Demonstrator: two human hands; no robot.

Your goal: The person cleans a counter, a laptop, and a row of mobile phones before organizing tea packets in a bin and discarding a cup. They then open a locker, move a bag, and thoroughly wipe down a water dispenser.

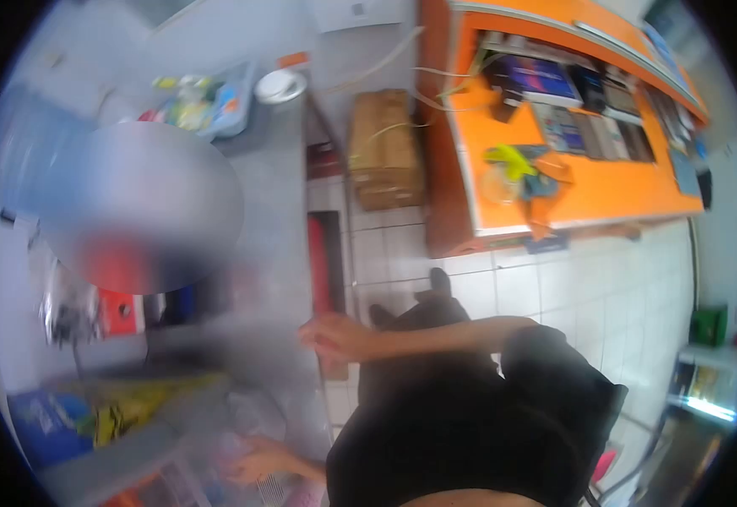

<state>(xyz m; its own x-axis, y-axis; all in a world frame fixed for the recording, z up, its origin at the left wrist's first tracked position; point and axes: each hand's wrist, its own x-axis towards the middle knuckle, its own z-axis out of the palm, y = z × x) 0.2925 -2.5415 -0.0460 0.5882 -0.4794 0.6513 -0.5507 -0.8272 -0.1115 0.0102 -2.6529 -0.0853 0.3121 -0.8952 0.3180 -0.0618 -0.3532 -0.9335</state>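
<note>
Motion blur smears much of the left side. My left hand (260,460) is low in the view over the grey counter, its fingers bent at a see-through plastic thing (254,414) whose kind I cannot make out. Beside it lies a printed packet (271,490). My right hand (339,340) hovers by the counter's edge with its fingers partly curled. Blur hides whether anything is in them. Above and left of both hands stands a big translucent round container (161,190), with a blurred red patch at its lower part.
The grey counter (280,186) bears a blue tray (233,106) of small packets and a white round lid (280,86). Yellow and blue packaging (123,414) lies at the lower left. A cardboard box (388,152) stands on the tiled floor (520,287), near an orange shelf (622,182).
</note>
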